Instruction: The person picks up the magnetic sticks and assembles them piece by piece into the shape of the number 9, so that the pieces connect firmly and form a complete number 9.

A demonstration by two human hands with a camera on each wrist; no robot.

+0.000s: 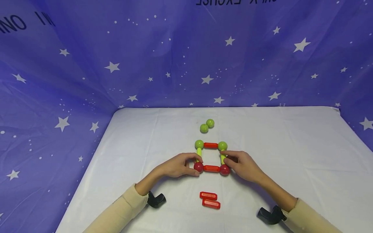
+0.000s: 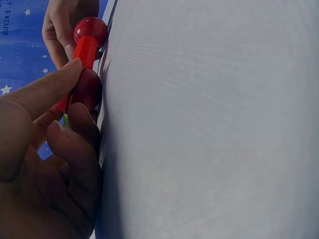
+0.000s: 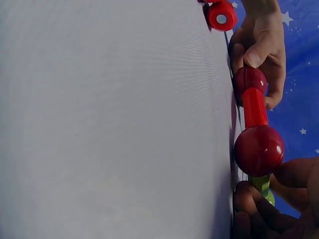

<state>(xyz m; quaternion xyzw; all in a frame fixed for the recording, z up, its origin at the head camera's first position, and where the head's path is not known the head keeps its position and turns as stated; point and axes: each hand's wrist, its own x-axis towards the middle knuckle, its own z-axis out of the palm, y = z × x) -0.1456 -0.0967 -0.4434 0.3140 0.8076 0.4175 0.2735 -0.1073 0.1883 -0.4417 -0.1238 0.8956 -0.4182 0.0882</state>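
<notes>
A square of balls and rods lies on the white cloth, joined at its corners. Red balls form its front left (image 1: pixel 198 167) and front right corners, the latter ball (image 3: pixel 258 150) large in the right wrist view. A red rod (image 1: pixel 211 168) links them. Green balls (image 1: pixel 199 144) stand at the back corners around another red rod (image 1: pixel 210 145). Yellow-green rods make the sides. My left hand (image 1: pixel 177 165) holds the front left red ball between thumb and fingers. With thumb and fingertips, my right hand (image 1: pixel 244 165) pinches the right yellow-green rod (image 1: pixel 223 158), just behind the front right ball.
Two loose green balls (image 1: pixel 204 128) lie behind the square, side by side. Nearer the front edge, two loose red rods (image 1: pixel 211 204) rest against each other. Black wrist devices (image 1: pixel 271 215) sit at both sleeves. A blue star-patterned curtain (image 1: pixel 175 64) stands behind the table (image 1: pixel 140 129).
</notes>
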